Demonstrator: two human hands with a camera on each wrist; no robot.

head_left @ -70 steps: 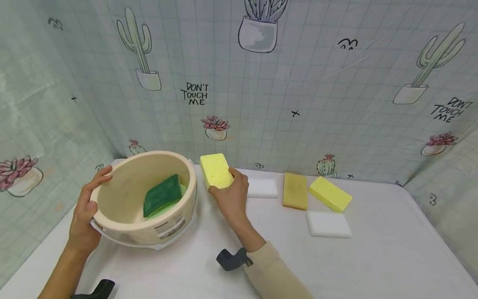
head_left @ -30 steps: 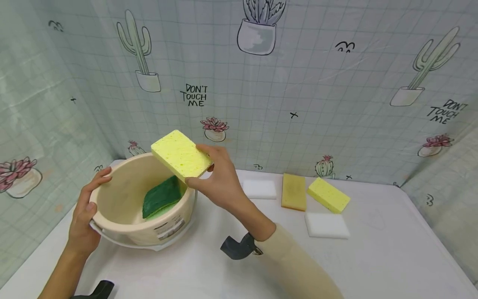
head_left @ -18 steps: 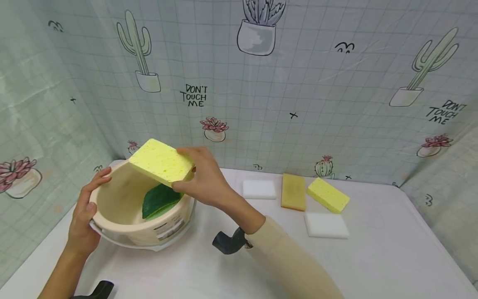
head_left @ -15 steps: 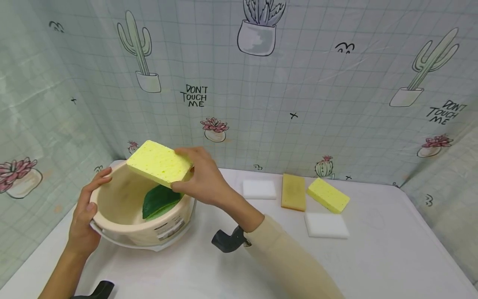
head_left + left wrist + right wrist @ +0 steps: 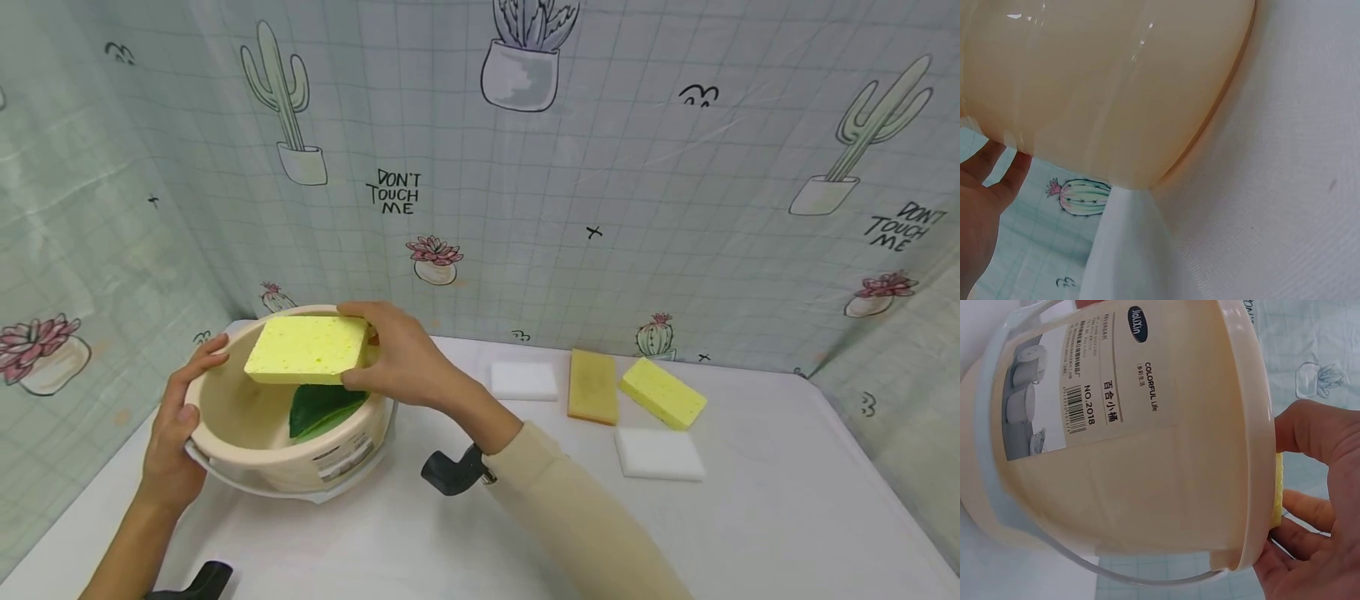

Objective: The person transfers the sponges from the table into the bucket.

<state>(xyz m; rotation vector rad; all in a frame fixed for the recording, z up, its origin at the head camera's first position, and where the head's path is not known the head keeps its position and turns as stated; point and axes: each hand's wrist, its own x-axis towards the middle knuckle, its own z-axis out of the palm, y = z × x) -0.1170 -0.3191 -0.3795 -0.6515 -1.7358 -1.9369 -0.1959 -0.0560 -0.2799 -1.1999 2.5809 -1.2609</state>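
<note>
In the head view a cream bucket (image 5: 247, 417) stands at the left of the table, its mouth facing up toward me. My left hand (image 5: 174, 425) grips its left rim; the left wrist view has those fingertips against the bucket wall (image 5: 1085, 81). A yellow sponge (image 5: 303, 348) is pinched between the thumb and fingers of my right hand (image 5: 408, 354), at the bucket's mouth. Inside, a green sponge (image 5: 318, 408) lies partly hidden below it. The right wrist view shows only a yellow sliver of the sponge (image 5: 1279, 487) past the rim, beside my right hand (image 5: 1322, 506).
Right of the bucket on the white table (image 5: 780, 492) lie a white sponge (image 5: 523, 381), a mustard-yellow sponge (image 5: 592, 387), another yellow sponge (image 5: 663, 393) and a second white sponge (image 5: 660, 454). A cactus-print curtain (image 5: 637, 167) rises behind. The bucket's handle (image 5: 318, 497) hangs down in front.
My right hand has carried the yellow sponge left from beside the bucket to over its mouth, then lowered and levelled it. The left hand has stayed on the rim.
</note>
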